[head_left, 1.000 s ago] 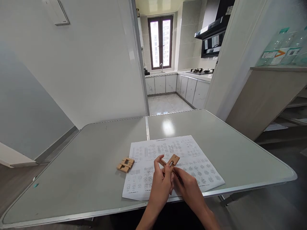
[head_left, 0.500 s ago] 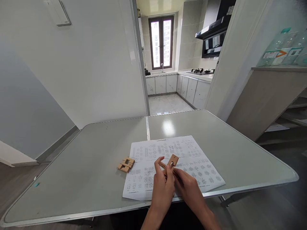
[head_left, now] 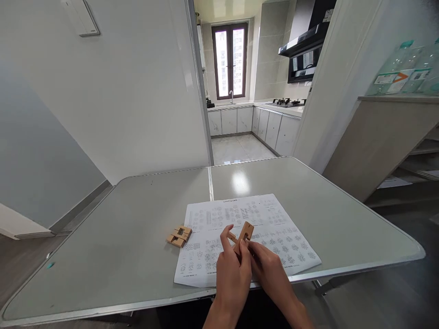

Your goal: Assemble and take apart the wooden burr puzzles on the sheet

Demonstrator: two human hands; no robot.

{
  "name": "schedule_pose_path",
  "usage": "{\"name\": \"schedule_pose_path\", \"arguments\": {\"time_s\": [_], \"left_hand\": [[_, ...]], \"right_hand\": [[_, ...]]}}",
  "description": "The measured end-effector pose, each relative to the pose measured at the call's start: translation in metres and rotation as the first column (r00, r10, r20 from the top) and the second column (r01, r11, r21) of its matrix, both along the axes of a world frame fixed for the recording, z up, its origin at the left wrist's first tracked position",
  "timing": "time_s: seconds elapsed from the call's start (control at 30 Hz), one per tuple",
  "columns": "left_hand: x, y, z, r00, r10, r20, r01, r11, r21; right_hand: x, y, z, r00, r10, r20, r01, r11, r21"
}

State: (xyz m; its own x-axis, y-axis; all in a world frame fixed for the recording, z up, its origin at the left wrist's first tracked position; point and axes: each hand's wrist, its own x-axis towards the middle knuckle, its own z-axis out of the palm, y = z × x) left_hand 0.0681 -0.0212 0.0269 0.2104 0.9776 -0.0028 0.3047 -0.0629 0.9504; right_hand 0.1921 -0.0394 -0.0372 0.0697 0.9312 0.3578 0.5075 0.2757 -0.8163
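Observation:
Notched wooden puzzle pieces [head_left: 247,230] are held above the lower middle of a printed instruction sheet [head_left: 291,235]. My left hand [head_left: 233,269] grips them from the left, its index finger raised and bent. From the right, my right hand [head_left: 269,265] pinches the same pieces with its fingertips close to my left thumb. A second wooden bar sticks out to the left behind the first one; how they join is hidden by my fingers. Several more notched wooden pieces [head_left: 179,236] lie grouped flat at the sheet's left edge, apart from both hands.
The sheet lies on a grey-green folding table [head_left: 137,228] with a metal rim and a centre seam. A small teal bit [head_left: 50,265] is near its left edge. Plastic bottles [head_left: 399,68] stand on a cabinet to the right. Beyond the table, a doorway opens to a kitchen.
The upright wooden bar has shifted and turned slightly between my fingers. My left hand has rotated a little around it. The pieces on the table stay in place.

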Motion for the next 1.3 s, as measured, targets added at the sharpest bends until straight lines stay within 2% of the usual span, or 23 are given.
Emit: {"name": "schedule_pose_path", "arguments": {"time_s": [0.2, 0.43, 0.63, 0.77, 1.03, 1.3], "left_hand": [[-0.001, 0.005, 0.003, 1.0, 0.019, -0.007, -0.019, 1.0, 0.008], [0.0, 0.003, 0.008, 0.999, 0.024, 0.044, -0.022, 0.999, -0.043], [0.0, 0.004, 0.001, 0.989, 0.007, 0.146, 0.011, 0.993, -0.121], [-0.002, 0.003, -0.004, 0.985, 0.003, 0.173, 0.017, 0.993, -0.117], [-0.007, 0.002, -0.015, 0.989, 0.044, 0.139, -0.03, 0.994, -0.103], [-0.003, 0.0, -0.021, 0.968, 0.148, 0.203, -0.135, 0.988, -0.078]], "right_hand": [[0.001, 0.001, -0.002, 1.0, -0.002, -0.008, 0.002, 1.0, -0.006], [0.001, 0.002, -0.006, 1.0, 0.009, -0.003, -0.009, 1.0, 0.002], [0.002, 0.001, -0.008, 1.0, -0.003, 0.008, 0.003, 1.0, 0.012], [0.002, 0.002, -0.01, 1.0, 0.005, 0.001, -0.005, 1.0, 0.003], [0.002, 0.001, -0.01, 1.0, 0.008, 0.007, -0.008, 1.0, 0.005], [0.001, 0.001, -0.01, 0.999, -0.02, 0.041, 0.019, 0.999, 0.034]]}}
